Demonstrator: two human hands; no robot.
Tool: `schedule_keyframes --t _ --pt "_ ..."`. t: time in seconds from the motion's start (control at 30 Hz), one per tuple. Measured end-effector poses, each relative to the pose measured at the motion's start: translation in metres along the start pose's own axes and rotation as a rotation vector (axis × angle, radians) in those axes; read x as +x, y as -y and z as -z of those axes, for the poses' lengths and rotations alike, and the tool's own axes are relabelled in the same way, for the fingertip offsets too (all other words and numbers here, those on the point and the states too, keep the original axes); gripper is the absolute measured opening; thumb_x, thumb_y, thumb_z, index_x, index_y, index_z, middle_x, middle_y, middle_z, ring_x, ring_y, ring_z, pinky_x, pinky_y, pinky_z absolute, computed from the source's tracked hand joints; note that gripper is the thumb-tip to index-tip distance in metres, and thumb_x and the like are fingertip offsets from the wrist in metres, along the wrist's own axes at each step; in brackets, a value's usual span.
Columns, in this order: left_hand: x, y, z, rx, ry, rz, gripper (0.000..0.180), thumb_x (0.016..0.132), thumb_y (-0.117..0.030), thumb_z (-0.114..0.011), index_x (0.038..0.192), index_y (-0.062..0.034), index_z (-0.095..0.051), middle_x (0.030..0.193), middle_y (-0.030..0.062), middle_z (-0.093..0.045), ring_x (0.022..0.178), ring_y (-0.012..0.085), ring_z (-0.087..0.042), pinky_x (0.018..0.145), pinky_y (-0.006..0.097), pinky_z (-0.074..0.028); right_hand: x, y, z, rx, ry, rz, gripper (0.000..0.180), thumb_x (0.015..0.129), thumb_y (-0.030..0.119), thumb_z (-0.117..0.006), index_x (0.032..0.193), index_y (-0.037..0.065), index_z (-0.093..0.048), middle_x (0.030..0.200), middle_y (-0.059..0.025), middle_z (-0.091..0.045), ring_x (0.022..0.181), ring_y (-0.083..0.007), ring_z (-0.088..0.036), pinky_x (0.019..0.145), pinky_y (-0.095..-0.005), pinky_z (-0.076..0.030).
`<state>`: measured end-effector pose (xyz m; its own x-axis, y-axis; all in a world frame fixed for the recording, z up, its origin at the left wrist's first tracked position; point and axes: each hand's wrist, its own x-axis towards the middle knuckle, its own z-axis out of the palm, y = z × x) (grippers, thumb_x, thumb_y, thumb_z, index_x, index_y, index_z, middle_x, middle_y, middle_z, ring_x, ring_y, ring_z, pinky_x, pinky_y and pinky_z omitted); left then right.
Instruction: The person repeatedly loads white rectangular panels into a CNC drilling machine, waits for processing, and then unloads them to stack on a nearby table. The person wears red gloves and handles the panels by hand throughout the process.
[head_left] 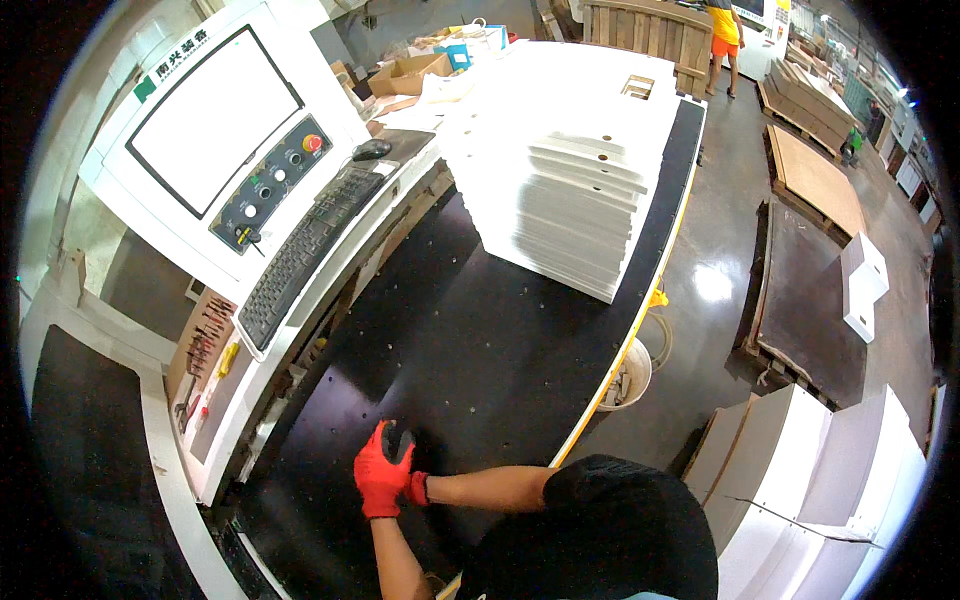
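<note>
Both hands wear red gloves with black palms and meet low over a black table top (430,370) dotted with small holes. My left hand (377,475) has its fingers partly curved, with a gap between the dark-coated tips and nothing visible in it. My right hand (417,488) comes in from the right and touches it; its fingers are hidden behind the left. Farther along the table stands a tall stack of white panels (565,215), its layers slightly uneven. The uppermost panels have small round holes and a rectangular cutout.
At left is a white control console (180,190) with a keyboard (310,250), a mouse (372,149) and a red stop button (312,143). A white bucket (632,378) stands beside the table's right edge. White panels (800,480) are stacked lower right. A person (725,40) stands far off.
</note>
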<state>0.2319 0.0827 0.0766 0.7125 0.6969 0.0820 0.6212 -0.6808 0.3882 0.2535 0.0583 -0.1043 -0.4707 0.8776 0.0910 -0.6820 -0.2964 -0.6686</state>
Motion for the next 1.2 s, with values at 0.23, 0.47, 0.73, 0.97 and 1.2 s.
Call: schedule_keyframes --t 0.23,0.47,0.73,0.97,1.2 --pt "-0.011 0.007 -0.029 -0.113 -0.411 0.032 0.073 0.082 -0.032 -0.083 0.145 -0.0088 -0.056 0.141 0.0179 -0.063 0.127 0.0383 -0.063 0.107 0.049 -0.048 0.013 -0.003 0.005 0.162 -0.013 0.050 0.055 0.103 0.046 -0.046 0.147 0.013 -0.054 0.153 -0.0101 -0.049 0.142 -0.0325 -0.039 0.119 -0.0566 -0.027" --pt "0.001 0.019 -0.037 0.275 -0.732 0.354 0.076 0.083 -0.042 -0.081 0.149 -0.0175 -0.052 0.152 0.0151 -0.052 0.143 0.0425 -0.042 0.118 0.064 -0.029 0.020 -0.001 0.006 0.334 -0.026 0.116 0.056 0.103 0.049 -0.046 0.146 0.013 -0.055 0.150 -0.0089 -0.052 0.139 -0.0312 -0.043 0.118 -0.0544 -0.031" --pt "-0.013 0.016 -0.012 -0.184 -0.201 0.451 0.046 0.087 -0.034 -0.081 0.121 -0.0062 -0.066 0.125 0.0165 -0.068 0.114 0.0345 -0.066 0.096 0.046 -0.052 0.018 -0.011 0.015 0.496 -0.036 0.201 0.058 0.103 0.052 -0.046 0.146 0.013 -0.055 0.147 -0.0075 -0.056 0.135 -0.0297 -0.048 0.116 -0.0518 -0.035" --pt "-0.023 0.026 -0.044 0.249 -0.489 0.534 0.066 0.087 -0.051 -0.078 0.127 0.0000 -0.066 0.130 0.0209 -0.067 0.118 0.0388 -0.064 0.100 0.048 -0.050 0.021 -0.015 0.015 0.600 -0.037 0.250 0.060 0.103 0.054 -0.045 0.145 0.013 -0.056 0.144 -0.0064 -0.059 0.131 -0.0283 -0.052 0.114 -0.0496 -0.039" --pt "-0.019 0.058 -0.027 -0.089 -0.413 0.683 0.061 0.086 -0.053 -0.076 0.118 -0.0013 -0.074 0.117 0.0233 -0.074 0.109 0.0418 -0.070 0.093 0.049 -0.056 0.037 -0.027 0.023 0.798 0.035 0.322 0.061 0.103 0.057 -0.045 0.144 0.013 -0.057 0.141 -0.0052 -0.062 0.128 -0.0270 -0.056 0.113 -0.0473 -0.042"
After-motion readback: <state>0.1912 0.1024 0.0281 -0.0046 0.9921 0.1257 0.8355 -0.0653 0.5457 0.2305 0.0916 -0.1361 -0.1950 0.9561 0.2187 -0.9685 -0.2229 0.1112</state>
